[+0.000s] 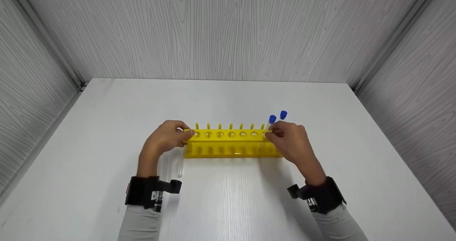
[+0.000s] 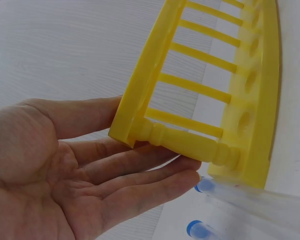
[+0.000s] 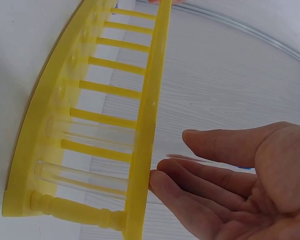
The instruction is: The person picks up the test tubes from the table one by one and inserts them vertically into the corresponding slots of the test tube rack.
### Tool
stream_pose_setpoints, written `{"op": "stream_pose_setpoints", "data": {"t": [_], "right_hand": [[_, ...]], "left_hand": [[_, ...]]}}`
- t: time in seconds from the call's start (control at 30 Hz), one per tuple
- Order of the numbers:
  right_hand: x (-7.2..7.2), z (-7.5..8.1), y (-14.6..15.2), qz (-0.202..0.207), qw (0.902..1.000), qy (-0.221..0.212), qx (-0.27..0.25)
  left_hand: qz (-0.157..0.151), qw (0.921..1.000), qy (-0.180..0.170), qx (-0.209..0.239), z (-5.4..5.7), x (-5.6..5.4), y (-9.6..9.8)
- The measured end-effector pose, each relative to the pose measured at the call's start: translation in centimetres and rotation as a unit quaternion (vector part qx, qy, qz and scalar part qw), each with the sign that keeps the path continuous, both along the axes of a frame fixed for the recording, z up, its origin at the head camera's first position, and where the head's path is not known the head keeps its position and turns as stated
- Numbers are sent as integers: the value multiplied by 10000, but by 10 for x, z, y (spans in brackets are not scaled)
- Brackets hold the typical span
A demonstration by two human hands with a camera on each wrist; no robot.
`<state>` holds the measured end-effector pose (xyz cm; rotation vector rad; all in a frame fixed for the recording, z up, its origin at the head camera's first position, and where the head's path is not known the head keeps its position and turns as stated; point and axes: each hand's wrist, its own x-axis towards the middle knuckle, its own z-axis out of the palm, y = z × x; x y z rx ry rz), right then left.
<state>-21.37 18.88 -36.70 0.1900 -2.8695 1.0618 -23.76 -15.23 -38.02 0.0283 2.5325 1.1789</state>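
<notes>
A yellow test tube rack (image 1: 228, 139) stands on the table. My left hand (image 1: 169, 136) grips its left end, the thumb on the top plate and fingers by the end post (image 2: 190, 144). At the right end, my right hand (image 1: 292, 141) pinches a blue-capped test tube (image 3: 95, 132) between thumb and fingers, its lower part inside the rack. Another clear test tube (image 3: 80, 178) sits in the end slot, near my fingertips. Two blue caps, the nearer (image 1: 272, 119) and the farther (image 1: 283, 114), show above my right hand in the head view.
Clear test tubes (image 1: 180, 165) with blue caps (image 2: 205, 185) lie on the white table left of the rack, partly hidden by my left hand. Several rack holes (image 1: 220, 135) hold nothing. Grey wood-patterned panels (image 1: 228, 34) enclose the table at the back and sides.
</notes>
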Motion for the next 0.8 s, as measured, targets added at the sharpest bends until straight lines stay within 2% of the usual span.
{"op": "stream_pose_setpoints", "data": {"t": [0.47,0.8], "right_hand": [[2,3,5,287,9995,60,-84],[4,7,8,229,9997,25,79]], "left_hand": [[-5,10000,-24,85,0,0,0],[-47,10000,24,55,-1,0,-1]]}}
